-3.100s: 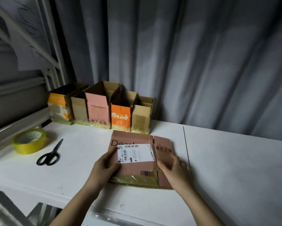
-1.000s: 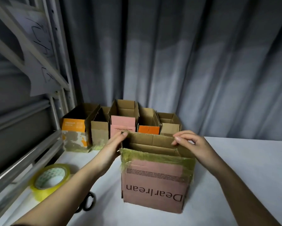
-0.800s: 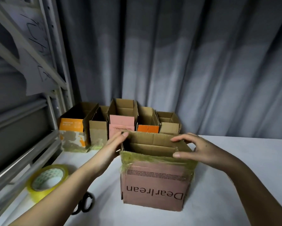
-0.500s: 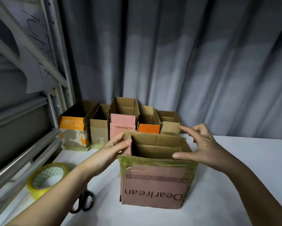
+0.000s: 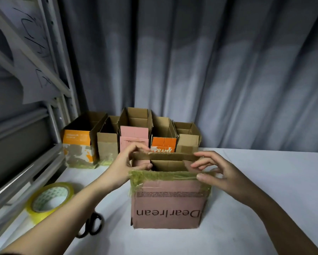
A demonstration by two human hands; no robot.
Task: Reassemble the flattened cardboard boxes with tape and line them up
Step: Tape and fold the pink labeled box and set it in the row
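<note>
The pink box (image 5: 168, 205) stood upright and open-topped at the centre of the frame, low on the white table (image 5: 265, 208), its near face printed upside down with "Dearlean" and its upper rim wrapped in wrinkled yellowish tape. The far flap (image 5: 163, 156) of the box stood raised across the opening as a brown strip. The left hand (image 5: 128, 162) came in from the lower left and pinched the left end of that flap, fingers on top and the thumb (image 5: 145, 165) curled under it inside the box. The right hand (image 5: 220, 173) came in from the lower right with its fingers spread and loosely bent, the fingertips (image 5: 197, 154) at the right end of the flap and the thumb lying along the taped near rim; whether it actually gripped the cardboard could not be told. Behind the box, against the grey curtain (image 5: 209, 70), a row of five opened boxes (image 5: 134, 137) stood side by side: an orange-and-white one at the left, a plain brown one, a tall pink one, an orange one marked "PRAMY", and a small brown one at the right. At the lower left of the frame a roll of yellow tape (image 5: 50, 201) lay on the table, with black scissors (image 5: 92, 225) just to its right, partly hidden by the left forearm. A grey metal rack (image 5: 25, 126) filled the left edge.
</note>
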